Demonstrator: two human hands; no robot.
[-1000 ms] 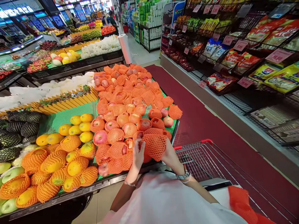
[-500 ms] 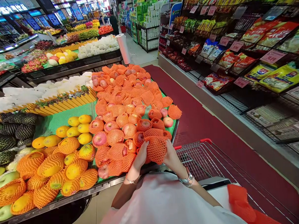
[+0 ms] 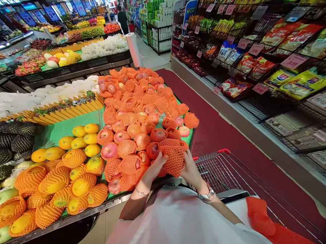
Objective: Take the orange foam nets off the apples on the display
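Observation:
An orange foam fruit net (image 3: pixel 173 159) is held between my two hands at the front edge of the display. My left hand (image 3: pixel 155 167) closes on its left side and my right hand (image 3: pixel 191 173) grips its right side. Whether an apple is inside the net cannot be made out. Just beyond my hands lies a pile of apples (image 3: pixel 126 148), most of them wrapped in similar orange nets. A bare apple (image 3: pixel 184 131) rests near the display's right edge.
Oranges (image 3: pixel 80 185), some in nets, lie on the left part of the green-lined display. A metal shopping cart (image 3: pixel 224 151) stands at my right, with loose red-orange nets (image 3: pixel 260 215) near it. Shelves of bagged goods (image 3: pixel 257 65) run along the right.
Both hands and the foam net have shifted slightly to the right, and the net appears a little turned. The hold stays the same.

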